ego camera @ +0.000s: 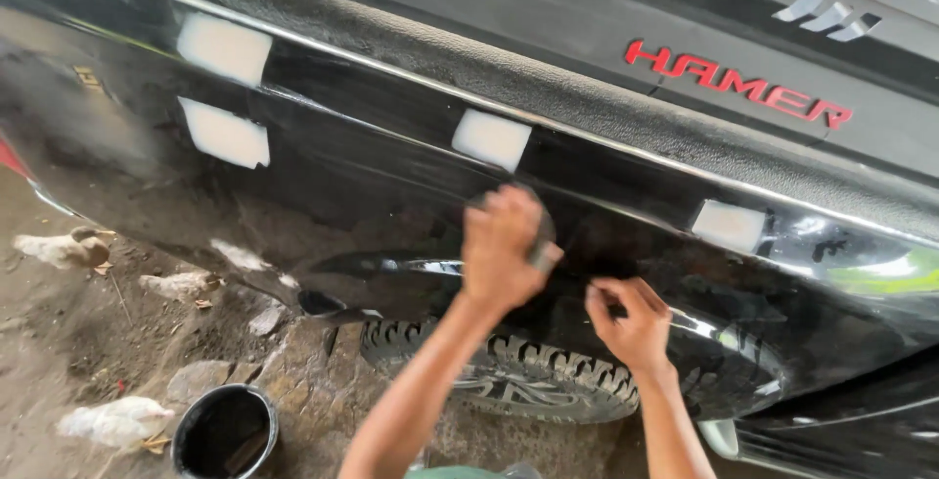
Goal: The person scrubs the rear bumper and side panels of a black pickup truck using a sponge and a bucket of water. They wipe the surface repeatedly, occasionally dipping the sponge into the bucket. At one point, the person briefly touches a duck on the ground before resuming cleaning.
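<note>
My left hand (501, 244) is closed around a small dark grey block (541, 240) and presses it against the glossy black side panel (391, 146) of a vehicle, just above the wheel arch. To its right, my right hand (634, 320) pinches the panel surface with its fingertips and holds nothing that I can see. Several pale squarish patches mark the panel: two at the upper left (224, 47), one directly above my left hand (491, 138), one further right (728, 225). A knobbly tyre (528, 376) shows below both hands.
A black bucket (225, 432) stands on the dirt ground at lower left, with stones (201, 379) beside it. Two pale chickens (67, 246) (115, 422) are on the ground at the left. The vehicle's textured upper trim carries red lettering (738, 83).
</note>
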